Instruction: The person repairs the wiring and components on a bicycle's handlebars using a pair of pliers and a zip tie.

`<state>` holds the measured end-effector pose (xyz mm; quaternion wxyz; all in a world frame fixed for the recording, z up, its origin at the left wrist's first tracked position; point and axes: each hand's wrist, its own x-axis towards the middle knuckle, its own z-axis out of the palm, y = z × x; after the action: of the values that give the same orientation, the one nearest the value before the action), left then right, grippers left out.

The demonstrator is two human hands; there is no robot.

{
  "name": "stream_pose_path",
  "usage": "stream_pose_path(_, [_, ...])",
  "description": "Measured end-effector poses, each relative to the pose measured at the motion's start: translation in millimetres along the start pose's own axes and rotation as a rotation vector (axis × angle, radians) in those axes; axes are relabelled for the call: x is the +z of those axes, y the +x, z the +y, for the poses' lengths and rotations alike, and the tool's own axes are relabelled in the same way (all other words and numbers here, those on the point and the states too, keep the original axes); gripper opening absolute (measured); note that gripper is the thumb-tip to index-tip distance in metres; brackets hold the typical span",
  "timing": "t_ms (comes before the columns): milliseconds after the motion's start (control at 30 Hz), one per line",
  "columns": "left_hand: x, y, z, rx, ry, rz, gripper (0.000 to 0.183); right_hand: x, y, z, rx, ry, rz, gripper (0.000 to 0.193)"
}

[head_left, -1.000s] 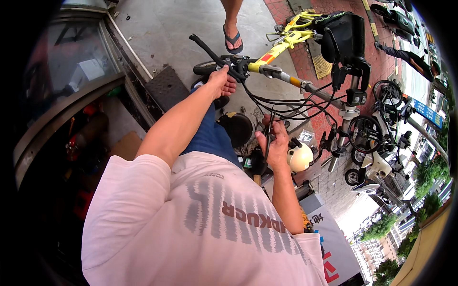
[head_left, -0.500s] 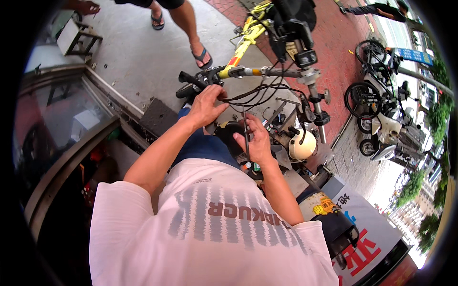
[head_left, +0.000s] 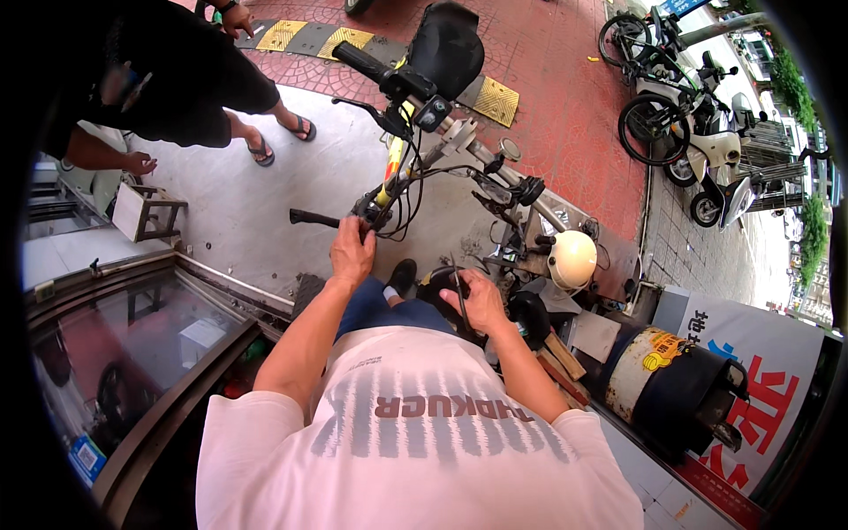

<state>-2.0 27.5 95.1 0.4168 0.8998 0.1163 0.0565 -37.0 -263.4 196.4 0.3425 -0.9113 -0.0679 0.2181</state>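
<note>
A yellow bike (head_left: pixel 395 157) with a silver handlebar stem (head_left: pixel 481 152) stands before me. Black cables (head_left: pixel 408 208) loop below its bars. My left hand (head_left: pixel 352 253) is closed, its fingertips at the dark fittings beside the cables and a black lever-like bar (head_left: pixel 315 217). What those fingers hold is hidden. Lower right, my right hand (head_left: pixel 482 303) is closed round a thin dark rod (head_left: pixel 461 296), apart from the bike. The rod's exact kind is too small to tell. A black handlebar grip (head_left: pixel 360 62) and black saddle (head_left: pixel 446 51) show farther off.
A person in black shorts (head_left: pixel 190 93) and flip-flops stands at the far left, near a small stool (head_left: pixel 141 212). Right of my hands are a cream helmet (head_left: pixel 572 261), wooden pieces (head_left: pixel 563 355) and a dark drum (head_left: pixel 662 384). A glass-topped case (head_left: pixel 168 340) lies left.
My view has shifted, bringing more of the handlebar and the other person into sight. My left hand has moved in against the fittings by the cables. The right hand still holds the thin rod.
</note>
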Motion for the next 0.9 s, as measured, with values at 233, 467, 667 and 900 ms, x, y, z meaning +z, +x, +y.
stream_pose_path(233, [-3.2,-10.5,-2.0,-0.049,-0.047,-0.008,0.016,-8.9,-33.0,17.5,0.046,0.150,0.174,0.037])
stream_pose_path(467, [-11.3,-2.8,-2.9,-0.085,-0.147,-0.069,0.016,-61.6,0.8,-55.8,-0.216,0.241,0.414,0.034])
stream_pose_path(667, [-57.2,32.2,19.5,-0.141,-0.206,-0.087,0.019,-105.3,105.3,-137.8,-0.475,0.295,0.615,0.034])
stream_pose_path(900, [-76.2,100.0,-7.4,-0.377,-0.548,0.099,0.021,-98.2,212.2,-180.8,-0.398,0.306,0.606,0.042])
